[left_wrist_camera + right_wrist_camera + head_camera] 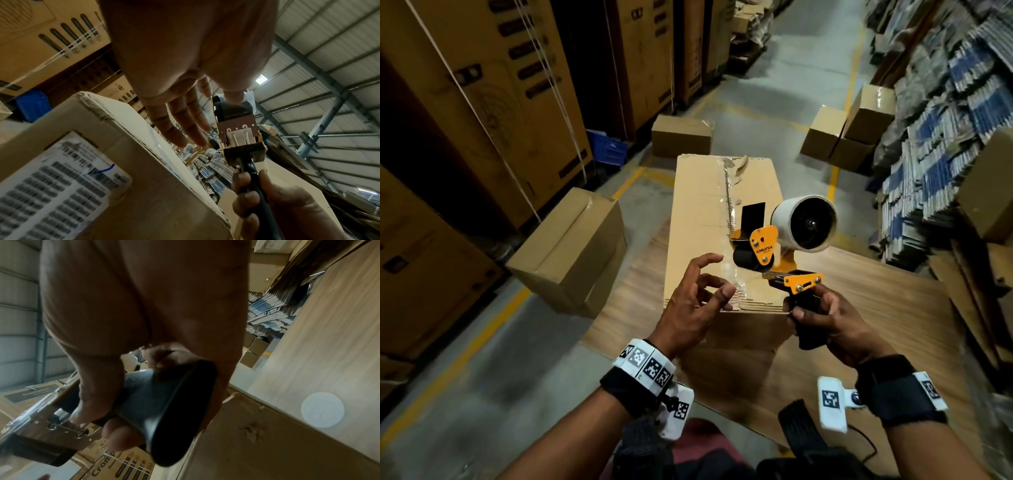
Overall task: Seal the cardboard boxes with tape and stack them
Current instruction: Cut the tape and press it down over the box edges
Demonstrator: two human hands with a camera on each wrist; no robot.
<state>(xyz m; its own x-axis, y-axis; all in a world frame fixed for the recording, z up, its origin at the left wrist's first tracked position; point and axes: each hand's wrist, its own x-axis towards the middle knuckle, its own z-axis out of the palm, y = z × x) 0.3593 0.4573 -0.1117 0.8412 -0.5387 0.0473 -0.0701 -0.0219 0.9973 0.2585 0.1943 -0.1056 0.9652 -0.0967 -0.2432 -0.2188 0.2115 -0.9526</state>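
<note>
With the right hand (822, 318) gripping the tape dispenser (777, 246) above the cardboard box (709, 219) on the table (876, 308) and the left hand (698, 291) open, apparently reaching for the tape end, the strip risks sticking crooked or folding on itself

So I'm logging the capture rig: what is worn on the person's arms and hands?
Both hands are bare, the left hand and right hand alike. Each wrist has a black strap carrying white tags printed with black square codes. A thin black cable trails below the right wrist. No sleeves show.
</note>
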